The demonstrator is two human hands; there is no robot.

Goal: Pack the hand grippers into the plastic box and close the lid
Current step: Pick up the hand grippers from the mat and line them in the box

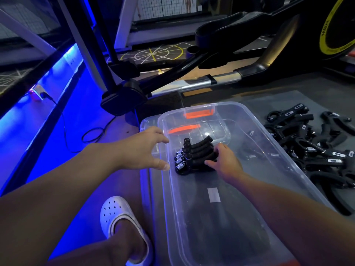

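Box: a clear plastic box [167, 189] lies open on the floor in front of you, its long side running away from you.
Stack: four black hand grippers, nested into one stack [194, 156], sit on the floor of the box, towards its far end and nearer its left wall.
Stack axis: the handles run left to right across the box. The springs face the left wall and the handle ends point to the right wall.
Right hand: your right hand [224, 162] is inside the box at the right side of the stack. Its fingers and thumb curl round the handle ends and grip them.
Left hand: your left hand [142, 148] hovers just outside the left wall of the box, level with the stack. Its fingers are spread and loosely curved, and it holds nothing.
Nearer hand: the right hand touches the stack. The left is close to the spring ends, with the box wall between them.
Pile: many more grippers lie in a loose pile [311, 146] on a grey mat [288, 100], right of the box.
Lid: the lid [148, 121] seems to lie under the box and shows past its left wall, so the box is not yet closed.
Progress: this looks like an early stage, as most grippers are outside the box.
Next move: the pile is on your right hand's side, so that hand looks better placed to fetch more.
Around: a white clog [123, 223] is near the box's left side, and a dark exercise machine [249, 35] stands beyond its far end.
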